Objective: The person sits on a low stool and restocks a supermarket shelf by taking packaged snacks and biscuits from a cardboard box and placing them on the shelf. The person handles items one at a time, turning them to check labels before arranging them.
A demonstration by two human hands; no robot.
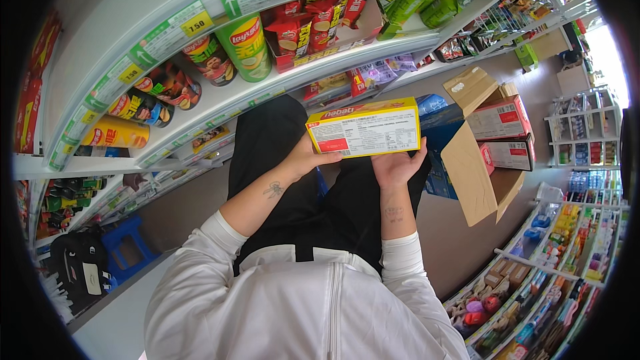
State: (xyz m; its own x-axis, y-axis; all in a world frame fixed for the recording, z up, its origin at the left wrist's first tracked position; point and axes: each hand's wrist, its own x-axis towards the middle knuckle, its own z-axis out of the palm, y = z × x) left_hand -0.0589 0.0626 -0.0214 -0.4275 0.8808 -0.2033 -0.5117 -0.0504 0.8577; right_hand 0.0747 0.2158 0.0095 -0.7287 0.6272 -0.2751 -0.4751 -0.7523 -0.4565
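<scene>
A yellow Nabati box (pixel 365 130) with a white printed panel is held level above my lap. My left hand (pixel 306 156) grips its left end, the thumb lying along the lower edge and the other fingers hidden behind. At the right end, my right hand (pixel 397 164) supports the box from below, its thumb up against the corner. Just right of the box stands an open cardboard carton (pixel 462 172) with its flaps spread. Inside it are a red-and-white box (pixel 501 119) and a dark-edged box (pixel 507 154).
A shelf (pixel 292 72) ahead bears Lay's chip cans (pixel 245 47) and a tray of red snack bags (pixel 310 30). Lower left are a blue plastic stool (pixel 125 247) and a black bag (pixel 80 265). Stocked shelves (pixel 540 270) line the right side.
</scene>
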